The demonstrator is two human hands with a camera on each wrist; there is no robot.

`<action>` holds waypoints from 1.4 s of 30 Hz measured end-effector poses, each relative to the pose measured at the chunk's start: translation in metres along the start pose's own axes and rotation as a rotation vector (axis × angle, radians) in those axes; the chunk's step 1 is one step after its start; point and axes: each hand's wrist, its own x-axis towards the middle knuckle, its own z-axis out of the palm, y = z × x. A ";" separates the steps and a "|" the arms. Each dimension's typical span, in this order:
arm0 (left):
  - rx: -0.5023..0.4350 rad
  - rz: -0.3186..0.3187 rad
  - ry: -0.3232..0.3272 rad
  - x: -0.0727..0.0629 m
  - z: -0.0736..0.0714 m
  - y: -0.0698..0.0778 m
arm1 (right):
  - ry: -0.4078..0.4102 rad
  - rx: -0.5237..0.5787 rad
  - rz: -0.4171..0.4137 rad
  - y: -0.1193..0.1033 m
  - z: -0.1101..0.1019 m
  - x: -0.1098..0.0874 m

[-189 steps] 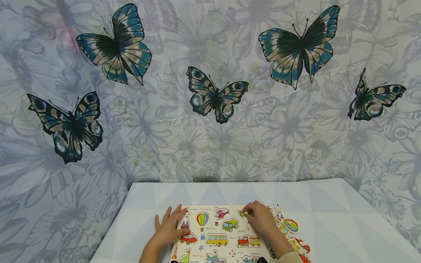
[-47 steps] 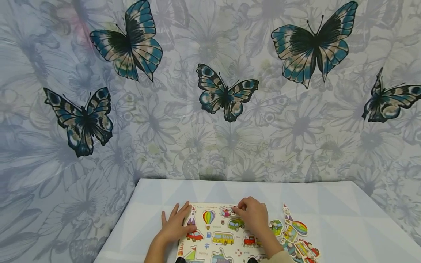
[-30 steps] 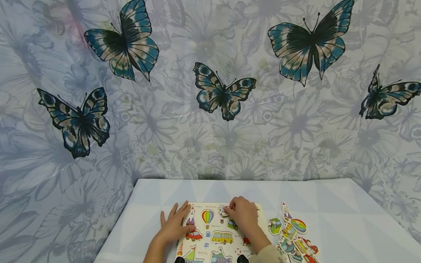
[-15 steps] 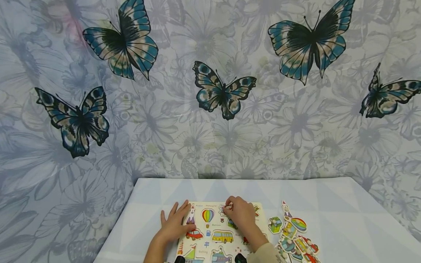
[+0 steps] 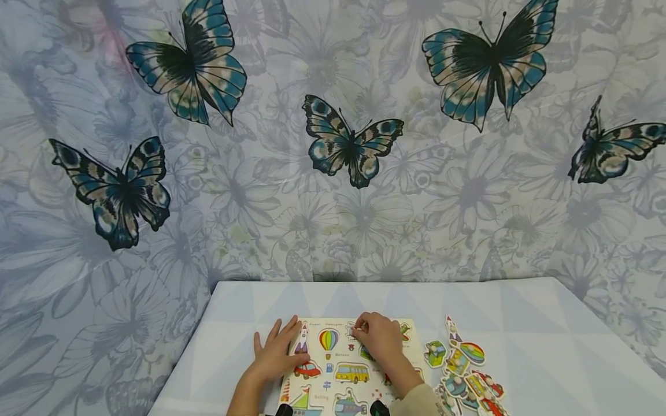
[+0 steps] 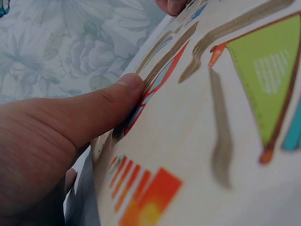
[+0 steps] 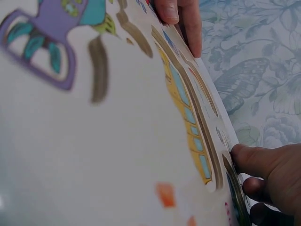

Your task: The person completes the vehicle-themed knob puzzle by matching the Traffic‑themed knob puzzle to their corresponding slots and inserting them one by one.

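Observation:
A pale wooden puzzle board (image 5: 413,357) with vehicle pictures lies on the table. My left hand (image 5: 273,358) rests spread over the board's left edge, its thumb beside the red car (image 5: 307,370). In the left wrist view that thumb lies straight across the rim, close to the car picture. At the upper part of the board my right hand (image 5: 382,344) pinches a small puzzle piece (image 5: 351,330) over the helicopter slot. Fingers cover most of this piece, so I cannot tell its picture. The right wrist view shows the right hand (image 7: 275,174) low at the board's far side.
Right of the board lies an overlapping heap of loose vehicle pieces (image 5: 458,387), with a rocket piece (image 5: 452,331) at its far end. A green piece (image 5: 435,353) sits between heap and board. Behind the white table (image 5: 520,323) hangs a butterfly-patterned cloth (image 5: 468,219).
My right hand has gone from the green vehicle's place at the upper right leftward to the helicopter slot, then barely moved lately. My left hand stays on the board's left edge.

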 end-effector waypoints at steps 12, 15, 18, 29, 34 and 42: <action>0.010 -0.027 -0.015 -0.001 0.000 0.003 | 0.006 0.006 -0.037 0.002 -0.005 -0.009; 0.006 -0.016 -0.007 0.000 0.000 0.003 | 0.041 -0.021 -0.046 0.001 -0.006 -0.010; 0.005 -0.009 -0.007 0.000 0.000 0.003 | 0.049 -0.036 -0.041 0.001 -0.007 -0.010; 0.011 -0.013 -0.014 0.001 0.002 0.000 | -0.012 -0.003 -0.101 0.001 -0.016 -0.019; 0.010 -0.005 -0.015 0.000 0.001 -0.001 | -0.014 0.007 -0.127 0.002 -0.021 -0.024; 0.013 -0.006 -0.017 0.001 0.001 -0.002 | 0.062 0.027 -0.098 0.004 -0.039 -0.031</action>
